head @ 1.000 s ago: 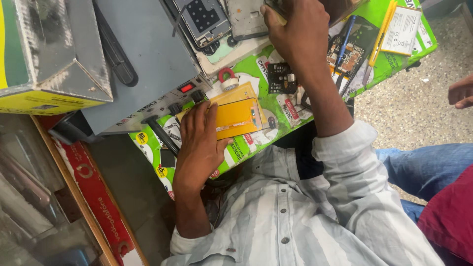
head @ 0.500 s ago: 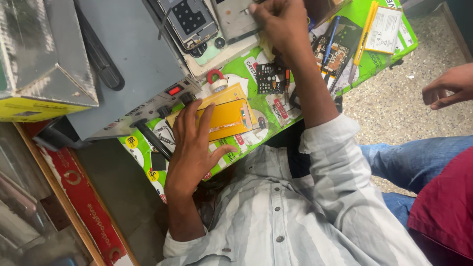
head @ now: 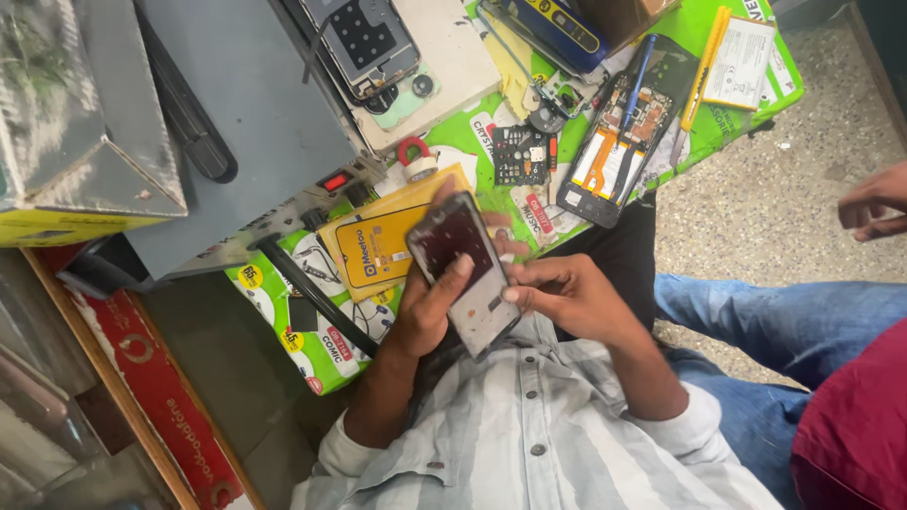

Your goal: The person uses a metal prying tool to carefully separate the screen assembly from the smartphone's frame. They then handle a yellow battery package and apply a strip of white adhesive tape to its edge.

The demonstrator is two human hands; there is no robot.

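Note:
My left hand (head: 427,307) grips a dark phone screen panel (head: 465,272) from its left side, thumb lying across the glass. My right hand (head: 567,295) holds the panel's lower right edge, fingertips pinching near its corner. The panel hangs tilted above my striped shirt and the front edge of the green mat (head: 312,354). Just behind it lies a yellow packet (head: 376,244) on the mat.
A grey metal box (head: 255,104) with a red switch stands at the left. An opened phone (head: 619,142), a small circuit board (head: 520,156), a white battery (head: 742,61) and a phone back (head: 364,42) lie farther back. Another person's hand (head: 874,203) and jeans (head: 775,321) are at right.
My right hand came down from the far end of the bench. My left hand left the yellow packet. Both now hold the phone screen panel near my chest.

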